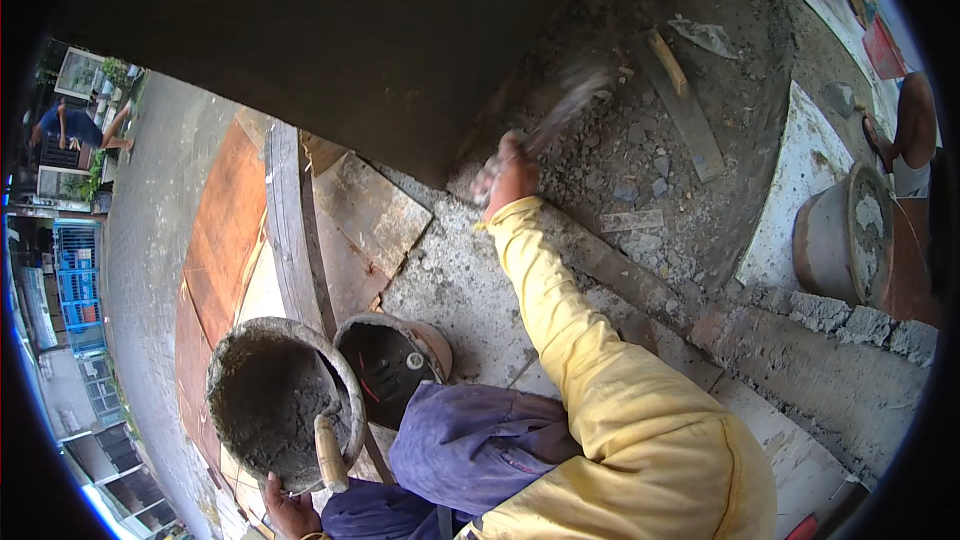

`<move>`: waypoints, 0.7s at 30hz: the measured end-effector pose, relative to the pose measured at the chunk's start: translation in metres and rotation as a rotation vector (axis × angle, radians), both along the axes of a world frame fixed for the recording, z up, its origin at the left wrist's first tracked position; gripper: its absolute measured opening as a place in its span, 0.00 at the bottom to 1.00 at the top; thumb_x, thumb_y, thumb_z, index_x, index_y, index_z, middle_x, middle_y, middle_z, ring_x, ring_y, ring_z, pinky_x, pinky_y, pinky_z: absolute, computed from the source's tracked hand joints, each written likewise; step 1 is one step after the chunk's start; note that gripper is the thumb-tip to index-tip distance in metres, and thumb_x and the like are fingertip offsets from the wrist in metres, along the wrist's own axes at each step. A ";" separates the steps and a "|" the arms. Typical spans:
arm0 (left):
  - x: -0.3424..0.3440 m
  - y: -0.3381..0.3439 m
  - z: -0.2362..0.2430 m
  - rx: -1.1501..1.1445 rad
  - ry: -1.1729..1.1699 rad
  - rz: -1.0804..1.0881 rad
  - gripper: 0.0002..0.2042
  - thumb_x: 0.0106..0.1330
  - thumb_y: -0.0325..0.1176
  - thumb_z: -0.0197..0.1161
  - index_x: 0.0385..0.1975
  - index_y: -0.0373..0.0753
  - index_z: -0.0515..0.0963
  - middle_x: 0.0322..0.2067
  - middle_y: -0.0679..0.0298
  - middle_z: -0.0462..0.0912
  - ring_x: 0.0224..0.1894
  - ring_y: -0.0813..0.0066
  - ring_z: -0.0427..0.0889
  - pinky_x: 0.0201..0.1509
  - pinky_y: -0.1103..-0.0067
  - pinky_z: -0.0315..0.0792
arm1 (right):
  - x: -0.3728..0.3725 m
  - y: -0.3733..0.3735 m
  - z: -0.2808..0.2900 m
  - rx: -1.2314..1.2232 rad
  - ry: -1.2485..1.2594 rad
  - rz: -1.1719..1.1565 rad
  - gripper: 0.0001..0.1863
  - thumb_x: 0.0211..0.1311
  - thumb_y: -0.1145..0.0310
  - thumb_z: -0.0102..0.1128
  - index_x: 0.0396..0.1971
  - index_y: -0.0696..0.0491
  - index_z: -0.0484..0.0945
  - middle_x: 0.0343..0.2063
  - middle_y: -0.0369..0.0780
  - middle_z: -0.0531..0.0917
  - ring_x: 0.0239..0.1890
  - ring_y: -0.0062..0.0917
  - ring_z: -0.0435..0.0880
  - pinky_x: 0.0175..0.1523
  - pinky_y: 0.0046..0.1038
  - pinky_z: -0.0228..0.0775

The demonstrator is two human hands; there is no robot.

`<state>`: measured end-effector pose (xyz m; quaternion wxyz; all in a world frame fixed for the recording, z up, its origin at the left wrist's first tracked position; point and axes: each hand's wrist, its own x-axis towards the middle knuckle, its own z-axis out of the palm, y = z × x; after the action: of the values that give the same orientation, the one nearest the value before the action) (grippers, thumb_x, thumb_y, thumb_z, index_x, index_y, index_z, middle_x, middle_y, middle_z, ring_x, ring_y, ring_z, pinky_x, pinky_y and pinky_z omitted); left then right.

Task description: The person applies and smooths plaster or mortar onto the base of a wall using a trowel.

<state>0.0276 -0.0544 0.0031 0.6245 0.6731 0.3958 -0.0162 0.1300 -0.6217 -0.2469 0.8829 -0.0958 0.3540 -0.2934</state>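
Observation:
My right hand (510, 175), in a yellow sleeve, is closed around a long tool (568, 112) smeared by motion, so its kind cannot be made out. The tool is beside the corner of a dark grey plastered surface (400, 70), above rubble-strewn ground. At the lower left, my left hand (288, 510) grips the near rim of a mortar-crusted bucket (222, 360), tilted beside my knee. Wet grey mortar (270, 420) lies inside it, with the wooden handle of a trowel (330, 450) leaning over the rim; the trowel's blade is hidden.
A second dark bucket (428, 342) stands beside my knee. Boards (228, 230) and a plank (290, 210) lie to the left. Wood strips (685, 105) lie among rubble. At right are a low masonry edge (800, 360), a mortar tub (825, 240) and another person's leg (915, 120).

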 end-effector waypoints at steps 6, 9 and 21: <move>0.002 0.012 0.001 -0.039 0.057 0.038 0.30 0.54 0.17 0.64 0.59 0.35 0.65 0.40 0.62 0.78 0.40 0.76 0.76 0.43 0.79 0.73 | 0.023 0.028 0.010 -0.279 0.290 -0.411 0.25 0.59 0.48 0.60 0.14 0.44 0.58 0.09 0.29 0.59 0.10 0.17 0.58 0.16 0.22 0.52; 0.000 0.021 -0.010 0.334 -0.027 -0.405 0.30 0.55 0.16 0.61 0.60 0.36 0.65 0.42 0.63 0.77 0.38 0.77 0.75 0.41 0.82 0.73 | 0.032 0.049 -0.018 0.141 0.358 0.281 0.24 0.61 0.48 0.58 0.15 0.44 0.59 0.10 0.28 0.59 0.11 0.17 0.58 0.17 0.23 0.52; 0.000 -0.026 0.010 0.168 0.033 -0.053 0.17 0.65 0.27 0.56 0.54 0.38 0.70 0.46 0.61 0.77 0.43 0.70 0.77 0.45 0.77 0.74 | 0.037 0.013 0.012 -0.316 -0.081 -0.349 0.22 0.62 0.55 0.61 0.18 0.46 0.58 0.09 0.26 0.58 0.09 0.10 0.55 0.13 0.19 0.43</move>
<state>0.0272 -0.0805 0.0126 0.5587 0.7330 0.3879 -0.0105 0.1669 -0.6089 -0.2344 0.8063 -0.1582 0.2792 -0.4968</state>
